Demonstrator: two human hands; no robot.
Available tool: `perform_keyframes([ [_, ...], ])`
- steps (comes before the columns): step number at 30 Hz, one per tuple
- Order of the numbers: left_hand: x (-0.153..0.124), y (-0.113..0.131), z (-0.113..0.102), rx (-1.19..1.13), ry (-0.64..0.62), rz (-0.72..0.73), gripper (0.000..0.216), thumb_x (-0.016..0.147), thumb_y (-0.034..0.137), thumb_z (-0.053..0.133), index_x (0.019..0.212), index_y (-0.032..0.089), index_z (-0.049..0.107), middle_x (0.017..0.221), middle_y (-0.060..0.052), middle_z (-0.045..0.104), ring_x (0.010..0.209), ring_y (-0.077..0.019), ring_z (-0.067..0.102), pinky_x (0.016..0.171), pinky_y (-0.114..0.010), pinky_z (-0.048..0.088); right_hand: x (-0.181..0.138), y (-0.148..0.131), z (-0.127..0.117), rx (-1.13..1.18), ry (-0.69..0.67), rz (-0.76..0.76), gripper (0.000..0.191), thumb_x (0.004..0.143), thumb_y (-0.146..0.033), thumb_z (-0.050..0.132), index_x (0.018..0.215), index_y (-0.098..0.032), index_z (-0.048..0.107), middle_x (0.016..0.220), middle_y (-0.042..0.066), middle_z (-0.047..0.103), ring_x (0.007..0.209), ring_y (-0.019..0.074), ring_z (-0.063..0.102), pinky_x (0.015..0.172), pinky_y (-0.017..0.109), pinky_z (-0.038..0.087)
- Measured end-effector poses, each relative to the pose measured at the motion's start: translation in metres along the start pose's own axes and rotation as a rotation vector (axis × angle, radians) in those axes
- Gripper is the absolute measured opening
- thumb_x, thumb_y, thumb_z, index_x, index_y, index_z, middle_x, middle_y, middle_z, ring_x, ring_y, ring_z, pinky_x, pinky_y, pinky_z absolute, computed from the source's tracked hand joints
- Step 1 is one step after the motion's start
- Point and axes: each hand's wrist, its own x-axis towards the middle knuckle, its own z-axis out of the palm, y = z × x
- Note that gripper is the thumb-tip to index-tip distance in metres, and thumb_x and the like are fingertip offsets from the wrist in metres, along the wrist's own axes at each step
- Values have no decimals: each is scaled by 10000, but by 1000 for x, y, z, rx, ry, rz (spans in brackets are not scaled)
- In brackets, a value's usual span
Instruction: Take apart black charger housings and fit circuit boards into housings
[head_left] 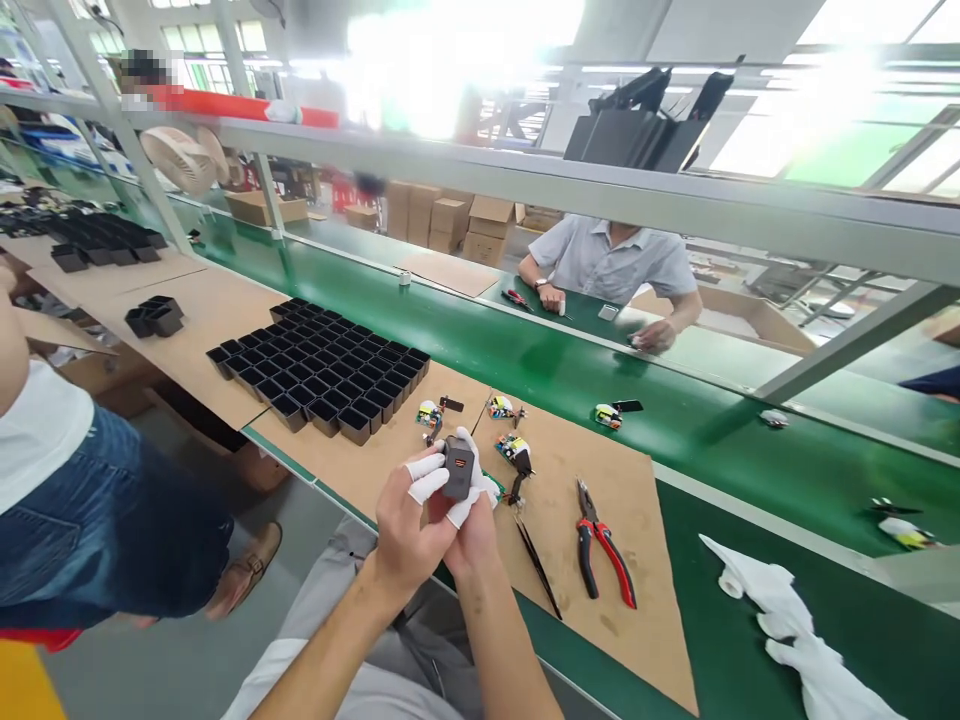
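Observation:
Both hands meet over the cardboard near my lap, white covers on several fingertips. Between them is a small black plastic housing with an orange-red mark in a slot on its face. My left hand grips its left side, fingers closed round it. From the right and below, my right hand closes on the same housing; some of its fingers are hidden. Just beyond lie small circuit boards with yellow-wrapped parts, one board close to my right hand. Black tweezers and red-and-black pliers rest to the right.
Rows of open black housings stand at left on the cardboard. Beyond runs a green conveyor belt bearing more boards. White gloves lie at right. A co-worker sits opposite; another person stands at left. A metal shelf beam crosses overhead.

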Motion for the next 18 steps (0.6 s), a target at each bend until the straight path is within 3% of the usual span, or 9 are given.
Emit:
perform_keyframes([
  [5,-6,-16,-3,67,36,86,400,978,154,839,1335,260,692,1266,-136,780,1179,-306,820,948,-451,730,4,7,14,-11,-5,42,599,862,-741,845,1296,-330,811,1080,34,853,993,258,807,935,408,681],
  [10,4,-36,-9,67,-8,53,421,971,148,842,1360,259,723,1242,-147,767,1093,-299,815,894,-428,723,19,17,27,-33,25,50,637,859,-785,815,1282,-309,804,1061,40,852,988,258,803,908,395,677],
  [18,17,-72,-12,-105,5,-44,403,975,118,839,1292,246,627,1189,-112,807,1086,-261,842,898,-431,748,40,34,30,-116,122,32,550,959,-626,813,1424,-337,757,1098,25,860,959,236,801,931,388,659],
])
